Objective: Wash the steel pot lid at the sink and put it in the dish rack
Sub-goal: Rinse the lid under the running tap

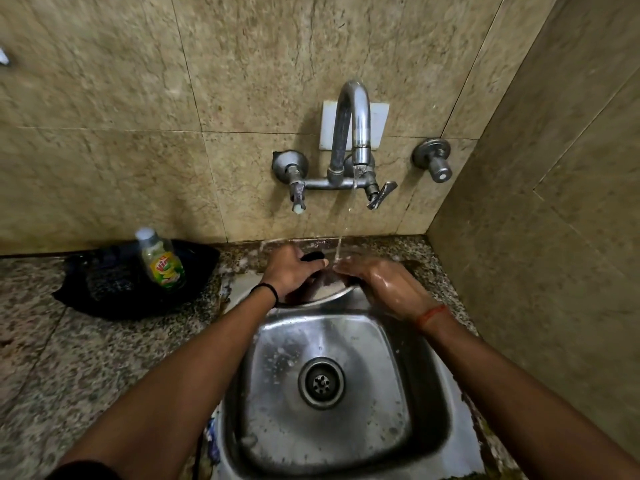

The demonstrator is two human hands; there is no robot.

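The steel pot lid (329, 293) is held tilted over the back edge of the steel sink (429, 403), mostly hidden by my hands; only its lower rim shows. My left hand (289, 271) grips its black knob from the left. Wet and glistening, my right hand (388, 289) rests on the lid's right side with fingers laid across its face. A thin stream of water (346, 223) falls from the tap (353, 133) onto the lid between my hands. The dish rack is out of view.
A dish soap bottle (161, 259) stands on a black tray (114, 289) on the speckled stone counter (86, 368) at the left. Tiled walls close the back and right side. The sink drain (321, 382) lies below my hands.
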